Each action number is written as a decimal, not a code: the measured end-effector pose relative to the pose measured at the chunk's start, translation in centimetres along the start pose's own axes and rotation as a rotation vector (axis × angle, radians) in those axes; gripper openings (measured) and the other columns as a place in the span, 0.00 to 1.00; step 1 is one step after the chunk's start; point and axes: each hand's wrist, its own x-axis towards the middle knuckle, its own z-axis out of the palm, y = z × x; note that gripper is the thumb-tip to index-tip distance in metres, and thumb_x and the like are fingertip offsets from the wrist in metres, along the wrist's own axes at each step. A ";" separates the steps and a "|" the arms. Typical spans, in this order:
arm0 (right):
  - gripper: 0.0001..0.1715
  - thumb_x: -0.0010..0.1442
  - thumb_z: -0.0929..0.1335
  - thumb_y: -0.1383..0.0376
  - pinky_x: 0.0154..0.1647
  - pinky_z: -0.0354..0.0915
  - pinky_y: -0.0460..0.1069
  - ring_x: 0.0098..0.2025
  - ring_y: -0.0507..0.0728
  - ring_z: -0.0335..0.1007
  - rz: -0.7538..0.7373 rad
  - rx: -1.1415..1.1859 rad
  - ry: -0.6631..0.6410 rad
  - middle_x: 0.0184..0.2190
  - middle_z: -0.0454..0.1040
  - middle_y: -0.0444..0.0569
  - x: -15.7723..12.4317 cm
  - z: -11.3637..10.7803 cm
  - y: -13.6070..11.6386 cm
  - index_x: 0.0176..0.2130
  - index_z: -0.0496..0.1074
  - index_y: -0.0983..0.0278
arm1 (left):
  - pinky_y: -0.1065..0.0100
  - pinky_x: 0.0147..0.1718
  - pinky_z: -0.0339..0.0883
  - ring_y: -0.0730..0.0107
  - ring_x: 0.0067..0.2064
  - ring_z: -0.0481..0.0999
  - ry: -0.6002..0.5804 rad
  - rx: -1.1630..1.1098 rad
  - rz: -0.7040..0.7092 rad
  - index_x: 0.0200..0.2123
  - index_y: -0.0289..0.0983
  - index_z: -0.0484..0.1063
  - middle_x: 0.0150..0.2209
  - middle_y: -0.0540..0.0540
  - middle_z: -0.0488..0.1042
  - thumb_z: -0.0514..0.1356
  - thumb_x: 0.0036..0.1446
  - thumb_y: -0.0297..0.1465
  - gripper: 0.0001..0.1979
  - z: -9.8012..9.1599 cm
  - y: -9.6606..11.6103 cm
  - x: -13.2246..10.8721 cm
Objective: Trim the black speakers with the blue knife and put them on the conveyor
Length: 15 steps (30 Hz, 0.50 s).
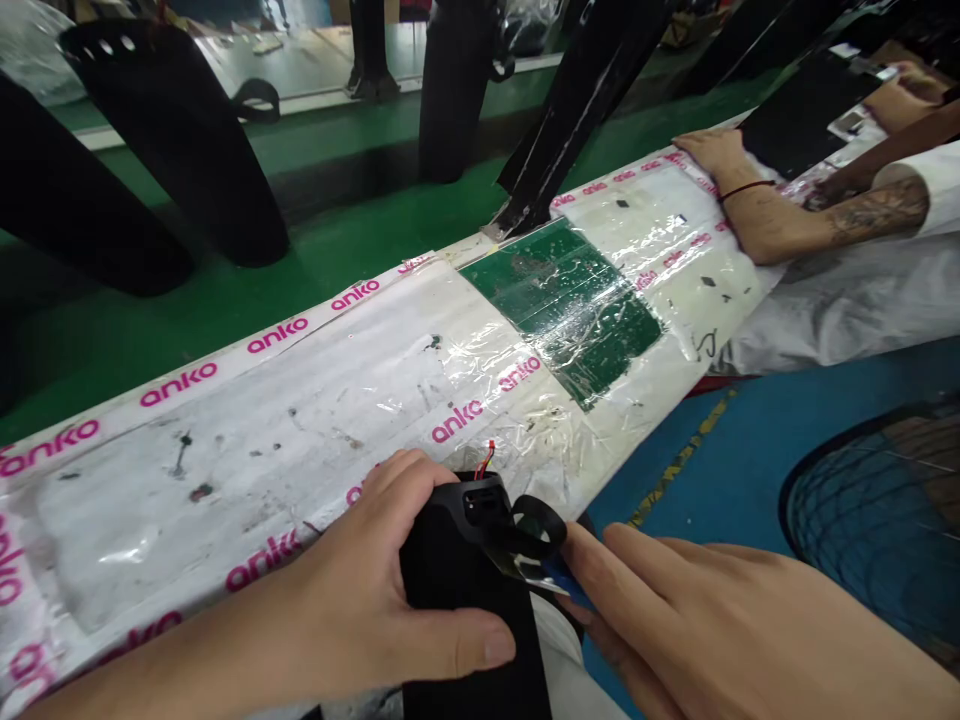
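Observation:
A long black case (pixel 474 620) stands on end at the bottom centre, close to the table's near edge. Its top end has a dark grey cap (pixel 476 500) with a slot, and thin red, black and yellow wires (pixel 487 458) stick out there. My left hand (pixel 397 580) is wrapped round the case, thumb across its front. A black strap loop (pixel 540 525) sticks out at the cap's right side. Beside it my right hand (pixel 675 620) is closed on a shiny metal tool with a blue part (pixel 551 575); its kind is partly hidden by the fingers.
The table (pixel 247 470) is covered in white wrap with pink lettering and a green patch (pixel 566 300). Several black cases (pixel 180 140) stand on the green surface beyond. A co-worker's arm (pixel 817 215) rests at the right. A black mesh basket (pixel 877 510) is at the lower right.

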 end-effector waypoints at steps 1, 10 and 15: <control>0.22 0.53 0.64 0.72 0.15 0.52 0.54 0.16 0.55 0.70 -0.008 0.012 0.007 0.24 0.71 0.37 0.0 0.1 0.0 0.48 0.63 0.59 | 0.52 0.49 0.75 0.54 0.49 0.74 0.005 0.002 0.006 0.51 0.48 0.70 0.49 0.48 0.71 0.73 0.52 0.44 0.26 0.0 0.0 0.1; 0.20 0.53 0.64 0.73 0.15 0.47 0.54 0.14 0.55 0.66 -0.028 0.085 -0.027 0.22 0.69 0.37 0.2 -0.1 0.1 0.45 0.64 0.58 | 0.51 0.51 0.73 0.54 0.48 0.74 0.001 0.023 0.026 0.50 0.47 0.71 0.48 0.48 0.71 0.73 0.52 0.44 0.25 -0.1 -0.1 0.4; 0.23 0.51 0.63 0.74 0.14 0.50 0.54 0.14 0.56 0.67 -0.060 0.040 -0.032 0.23 0.71 0.39 0.2 -0.1 0.1 0.48 0.64 0.60 | 0.50 0.51 0.73 0.53 0.49 0.73 0.001 0.021 0.009 0.51 0.48 0.71 0.48 0.48 0.71 0.74 0.51 0.44 0.26 -0.1 0.0 0.2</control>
